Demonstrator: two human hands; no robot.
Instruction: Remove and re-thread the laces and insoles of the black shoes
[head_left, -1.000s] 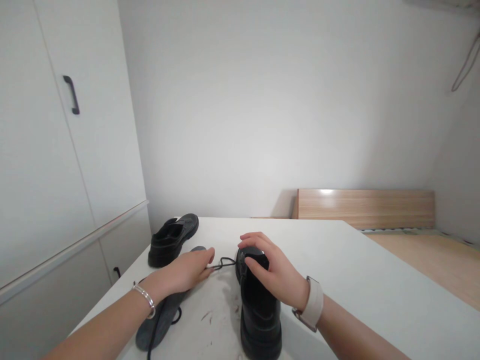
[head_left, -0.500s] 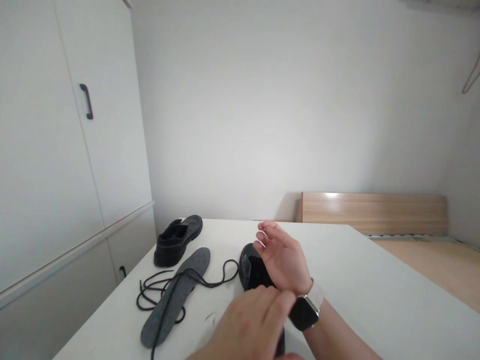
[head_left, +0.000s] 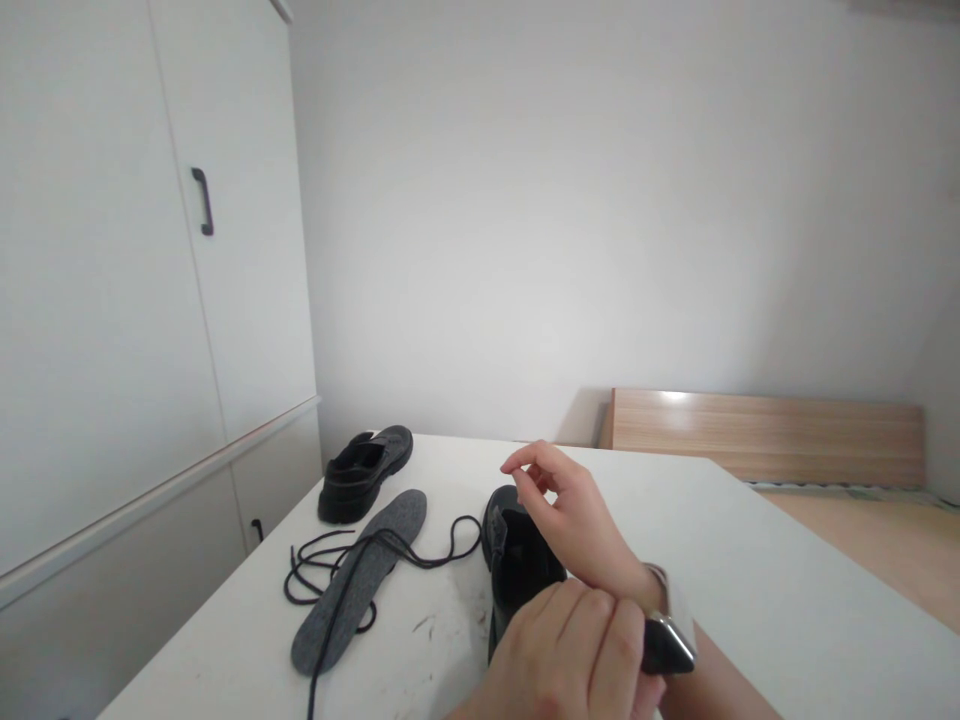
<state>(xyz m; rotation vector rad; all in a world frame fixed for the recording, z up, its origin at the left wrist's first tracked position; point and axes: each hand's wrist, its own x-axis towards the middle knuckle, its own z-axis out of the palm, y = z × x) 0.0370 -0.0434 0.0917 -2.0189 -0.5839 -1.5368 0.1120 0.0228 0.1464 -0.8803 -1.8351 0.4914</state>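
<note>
My left hand point(head_left: 574, 655) is closed at my right wrist, its fingers curled against the smartwatch point(head_left: 667, 645) with a pale strap; its fingertips are partly hidden. My right hand point(head_left: 570, 510) hangs in the air with the fingers bent and the thumb tip brought up to the fingertips; nothing shows in it. Under both hands, a black shoe point(head_left: 517, 565) sits on the white table, its near end covered by my left hand. To its left lies a grey insole point(head_left: 352, 600) with a black shoelace point(head_left: 435, 565) draped across it.
A second black shoe point(head_left: 365, 475) stands at the table's far left corner. Dark scuffs mark the white table point(head_left: 750, 600) beside the nearer shoe. A white cabinet point(head_left: 150, 350) rises on the left; a wooden headboard point(head_left: 765, 430) is beyond the table on the right.
My right hand has turned from palm showing to its thumb side, fingertips drawn together. My left hand has shifted right with the watch. The view has swung slightly left.
</note>
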